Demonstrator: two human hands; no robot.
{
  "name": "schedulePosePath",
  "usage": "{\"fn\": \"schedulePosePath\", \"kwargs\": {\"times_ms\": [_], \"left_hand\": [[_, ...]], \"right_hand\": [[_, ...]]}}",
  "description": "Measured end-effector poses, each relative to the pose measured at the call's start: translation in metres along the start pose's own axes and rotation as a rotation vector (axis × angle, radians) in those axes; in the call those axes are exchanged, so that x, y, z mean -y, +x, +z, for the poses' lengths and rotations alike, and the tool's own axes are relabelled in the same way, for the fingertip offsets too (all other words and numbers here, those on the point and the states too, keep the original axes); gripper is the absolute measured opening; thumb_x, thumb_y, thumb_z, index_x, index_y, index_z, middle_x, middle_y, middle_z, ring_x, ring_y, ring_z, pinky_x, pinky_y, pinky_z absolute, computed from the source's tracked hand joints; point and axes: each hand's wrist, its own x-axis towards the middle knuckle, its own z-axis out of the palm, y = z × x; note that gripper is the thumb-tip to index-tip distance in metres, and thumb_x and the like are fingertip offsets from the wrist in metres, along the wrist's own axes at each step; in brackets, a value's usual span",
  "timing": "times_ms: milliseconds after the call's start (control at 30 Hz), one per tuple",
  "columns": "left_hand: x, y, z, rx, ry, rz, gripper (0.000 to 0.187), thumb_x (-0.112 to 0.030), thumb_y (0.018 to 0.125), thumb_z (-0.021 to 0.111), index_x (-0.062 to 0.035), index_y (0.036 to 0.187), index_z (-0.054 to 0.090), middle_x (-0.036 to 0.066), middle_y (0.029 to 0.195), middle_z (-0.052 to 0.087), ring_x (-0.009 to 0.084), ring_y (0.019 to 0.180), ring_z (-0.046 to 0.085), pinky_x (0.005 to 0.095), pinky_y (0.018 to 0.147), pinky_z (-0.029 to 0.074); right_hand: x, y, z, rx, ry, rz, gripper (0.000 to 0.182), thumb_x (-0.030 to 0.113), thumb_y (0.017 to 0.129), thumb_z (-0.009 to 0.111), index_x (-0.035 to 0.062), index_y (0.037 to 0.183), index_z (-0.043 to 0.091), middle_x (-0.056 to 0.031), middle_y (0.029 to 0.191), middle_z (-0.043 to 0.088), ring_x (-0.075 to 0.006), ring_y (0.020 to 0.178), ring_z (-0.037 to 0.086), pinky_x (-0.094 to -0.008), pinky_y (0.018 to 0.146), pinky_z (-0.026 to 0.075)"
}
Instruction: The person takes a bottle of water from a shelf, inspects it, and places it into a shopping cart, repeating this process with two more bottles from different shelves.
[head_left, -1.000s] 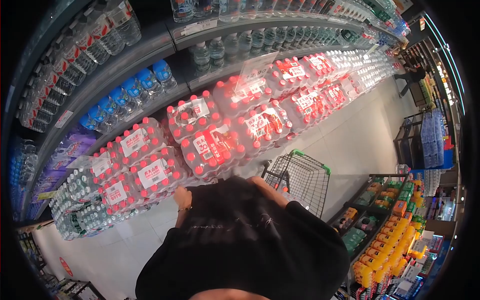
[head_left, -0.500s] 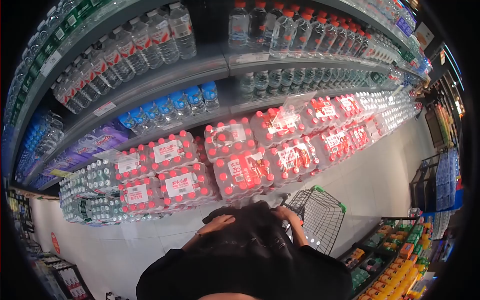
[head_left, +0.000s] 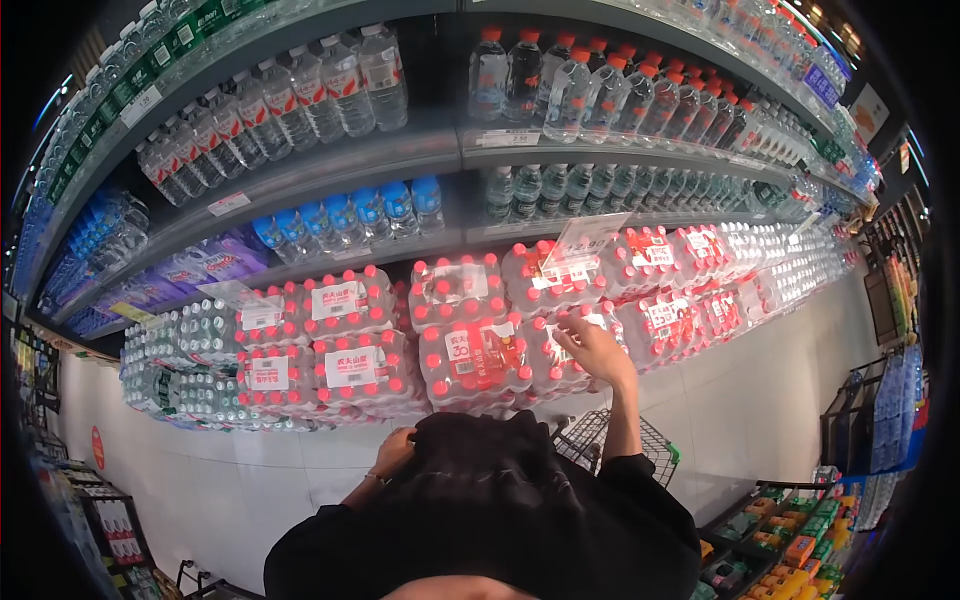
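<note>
My right hand (head_left: 592,350) reaches forward over a shrink-wrapped pack of red-capped water bottles (head_left: 560,376), its fingers apart and holding nothing. The hand overlaps the pack's white and red label in this view. My left hand (head_left: 397,450) hangs low beside my black shirt (head_left: 490,470), with its fingers partly hidden at the cloth's edge. In front of it stands another red-capped pack (head_left: 355,372) with a white label. Packs like these are stacked two high in a long row along the shelf's foot.
A green-trimmed wire shopping cart (head_left: 625,440) stands right of my body, partly behind my right arm. Shelves (head_left: 330,150) of single water bottles rise behind the packs. A clear price sign (head_left: 590,240) stands over the row. At lower right is a display of drinks (head_left: 770,540).
My right hand has left the shopping cart side and reached forward over the packs. My left hand has shifted slightly left, off the front of my shirt. The view has tilted a little.
</note>
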Motion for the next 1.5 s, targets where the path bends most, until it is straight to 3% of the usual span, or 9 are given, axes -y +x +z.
{"fn": "schedulePosePath", "kwargs": {"times_ms": [100, 200, 367, 467, 700, 833, 967, 1100, 1500], "left_hand": [[0.056, -0.019, 0.041, 0.105, 0.099, -0.253, 0.038, -0.027, 0.098, 0.048, -0.0053, 0.126, 0.06, 0.016, 0.124, 0.063, 0.0332, 0.118, 0.058, 0.0434, 0.101, 0.046], [0.06, -0.034, 0.063, 0.174, -0.034, -0.391, 0.038, -0.028, 0.099, 0.047, -0.0055, 0.127, 0.06, 0.016, 0.125, 0.063, 0.033, 0.118, 0.058, 0.0433, 0.101, 0.046], [0.041, -0.067, 0.093, 0.128, -0.494, -0.48, 0.04, -0.03, 0.099, 0.047, -0.0057, 0.127, 0.06, 0.016, 0.125, 0.063, 0.0325, 0.119, 0.058, 0.0431, 0.101, 0.046], [0.027, -0.092, 0.11, 0.071, -0.834, -0.529, 0.041, -0.032, 0.099, 0.047, -0.0059, 0.128, 0.059, 0.015, 0.126, 0.062, 0.0322, 0.119, 0.058, 0.043, 0.102, 0.046], [-0.006, -0.129, 0.142, -0.084, -1.687, -0.558, 0.042, -0.035, 0.1, 0.046, -0.0063, 0.129, 0.059, 0.015, 0.126, 0.062, 0.0316, 0.119, 0.058, 0.0428, 0.102, 0.046], [-0.023, -0.131, 0.159, -0.169, -2.019, -0.529, 0.044, -0.036, 0.1, 0.046, -0.0065, 0.13, 0.058, 0.015, 0.127, 0.062, 0.0312, 0.119, 0.058, 0.0426, 0.102, 0.046], [-0.036, -0.127, 0.171, -0.238, -2.282, -0.456, 0.045, -0.038, 0.101, 0.045, -0.0067, 0.13, 0.058, 0.014, 0.127, 0.062, 0.0308, 0.12, 0.058, 0.0425, 0.102, 0.046], [-0.051, -0.117, 0.174, -0.277, -2.449, -0.371, 0.046, -0.039, 0.101, 0.045, -0.0069, 0.131, 0.058, 0.014, 0.128, 0.062, 0.0304, 0.12, 0.058, 0.0424, 0.103, 0.046], [-0.048, -0.117, 0.164, -0.39, -2.6, -0.265, 0.05, -0.044, 0.102, 0.044, -0.0075, 0.133, 0.056, 0.013, 0.129, 0.061, 0.0293, 0.12, 0.058, 0.0419, 0.103, 0.046]], "right_hand": [[0.028, -0.006, -0.017, -0.042, 0.138, -0.144, 0.036, 0.028, 0.1, 0.055, 0.0036, 0.126, 0.061, -0.0163, 0.11, 0.07, -0.0295, 0.104, 0.067, -0.0379, 0.088, 0.052], [0.048, -0.018, 0.001, 0.291, 0.276, -0.342, 0.033, 0.025, 0.1, 0.053, 0.0042, 0.125, 0.062, -0.0149, 0.111, 0.069, -0.0287, 0.103, 0.067, -0.0376, 0.088, 0.051], [0.058, -0.021, 0.108, 0.851, 0.023, -0.695, 0.033, 0.024, 0.102, 0.048, 0.0047, 0.125, 0.062, -0.0133, 0.124, 0.064, -0.0303, 0.116, 0.06, -0.0404, 0.099, 0.045], [0.051, -0.001, 0.16, 0.942, -0.039, -0.596, 0.034, 0.025, 0.101, 0.048, 0.0065, 0.125, 0.061, -0.0138, 0.128, 0.062, -0.0316, 0.122, 0.055, -0.0419, 0.104, 0.042], [0.044, 0.016, 0.225, 1.054, -0.344, -0.593, 0.035, 0.027, 0.096, 0.053, 0.0073, 0.124, 0.061, -0.015, 0.129, 0.061, -0.0355, 0.123, 0.054, -0.0473, 0.104, 0.042], [0.04, 0.008, 0.247, 1.011, -0.352, -0.592, 0.036, 0.028, 0.095, 0.053, 0.0053, 0.123, 0.06, -0.0168, 0.13, 0.058, -0.0352, 0.121, 0.055, -0.0463, 0.104, 0.041], [0.045, 0.025, 0.276, 1.128, -0.43, -0.572, 0.037, 0.032, 0.095, 0.054, 0.0029, 0.116, 0.062, -0.0179, 0.12, 0.063, -0.0356, 0.117, 0.057, -0.0459, 0.099, 0.045], [0.049, 0.03, 0.313, 1.127, -0.481, -0.462, 0.036, 0.034, 0.092, 0.059, -0.0006, 0.096, 0.068, -0.0214, 0.099, 0.07, -0.038, 0.1, 0.065, -0.0483, 0.086, 0.05], [0.079, 0.037, 0.342, 1.133, -0.661, -0.478, 0.05, 0.043, 0.085, 0.068, -0.0055, 0.096, 0.069, -0.0264, 0.101, 0.069, -0.0418, 0.1, 0.066, -0.0515, 0.086, 0.051]]}}
